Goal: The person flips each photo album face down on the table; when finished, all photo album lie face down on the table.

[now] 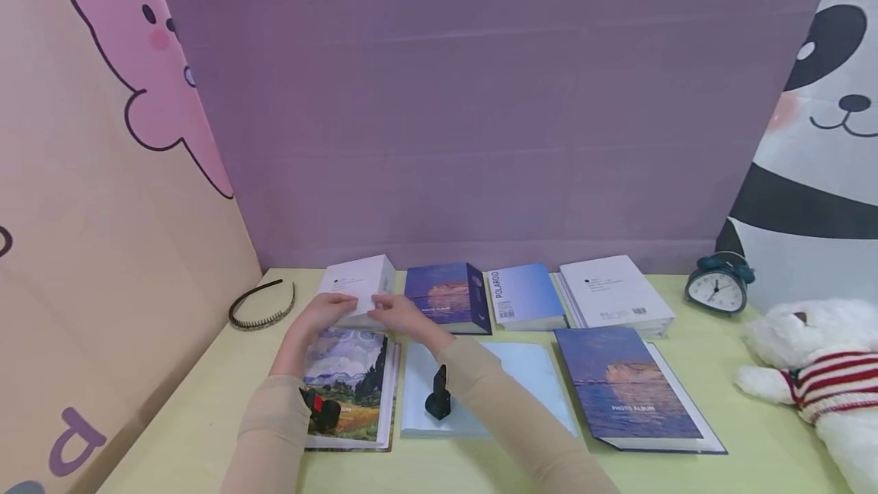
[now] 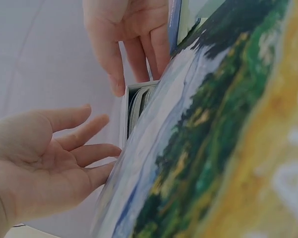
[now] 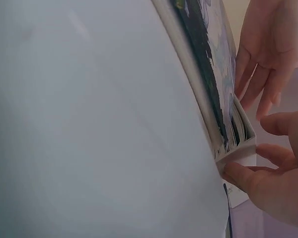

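At the back left lies a thick white boxed album [image 1: 357, 279], its end showing packed pages in both wrist views. My left hand [image 1: 329, 309] is at its near left side; in the left wrist view, loosely spread fingers [image 2: 92, 154] reach to the box's edge. My right hand [image 1: 401, 312] is at the near right corner, and in the right wrist view its relaxed fingers [image 3: 238, 174] touch the end of the box. Neither hand is curled round it. Just in front lies a photo album with a painted landscape cover [image 1: 350, 380], partly hidden by the left wrist camera.
A blue sunset album [image 1: 439, 292], a Polaroid album [image 1: 524, 288] and another white album [image 1: 613, 288] line the back. A pale blue folder [image 1: 528, 380] and a second sunset album [image 1: 627, 380] lie nearer. A headband [image 1: 264, 320], alarm clock [image 1: 716, 288] and plush bear [image 1: 823, 372] stand at the sides.
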Demonstrator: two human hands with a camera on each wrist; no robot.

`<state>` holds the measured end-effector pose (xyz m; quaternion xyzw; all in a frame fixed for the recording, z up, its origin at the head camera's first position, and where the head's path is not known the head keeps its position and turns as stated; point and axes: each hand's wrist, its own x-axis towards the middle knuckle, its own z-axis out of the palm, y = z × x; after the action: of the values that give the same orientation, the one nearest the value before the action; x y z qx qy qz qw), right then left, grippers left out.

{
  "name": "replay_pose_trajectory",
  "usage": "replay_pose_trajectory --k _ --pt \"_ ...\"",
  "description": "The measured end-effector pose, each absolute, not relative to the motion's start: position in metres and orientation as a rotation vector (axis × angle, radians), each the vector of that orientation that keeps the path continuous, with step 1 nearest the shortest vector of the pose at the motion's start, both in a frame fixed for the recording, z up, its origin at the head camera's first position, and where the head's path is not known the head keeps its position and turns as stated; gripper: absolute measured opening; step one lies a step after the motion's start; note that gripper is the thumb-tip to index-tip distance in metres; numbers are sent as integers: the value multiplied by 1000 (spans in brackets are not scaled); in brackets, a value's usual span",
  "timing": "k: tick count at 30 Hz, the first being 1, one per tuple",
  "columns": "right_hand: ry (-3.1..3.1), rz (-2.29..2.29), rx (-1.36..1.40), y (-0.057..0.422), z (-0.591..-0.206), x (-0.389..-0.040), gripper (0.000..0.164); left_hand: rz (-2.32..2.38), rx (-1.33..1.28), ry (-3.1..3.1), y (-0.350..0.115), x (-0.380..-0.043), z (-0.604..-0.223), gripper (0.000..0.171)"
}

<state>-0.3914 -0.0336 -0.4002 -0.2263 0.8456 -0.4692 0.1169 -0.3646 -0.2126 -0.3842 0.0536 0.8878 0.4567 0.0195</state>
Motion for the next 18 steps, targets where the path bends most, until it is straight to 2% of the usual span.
replay_pose_trajectory --k 18 --pt "2522 -1281 -654 -26 -394 -386 50 1451 158 2722 -211 -368 -391 44"
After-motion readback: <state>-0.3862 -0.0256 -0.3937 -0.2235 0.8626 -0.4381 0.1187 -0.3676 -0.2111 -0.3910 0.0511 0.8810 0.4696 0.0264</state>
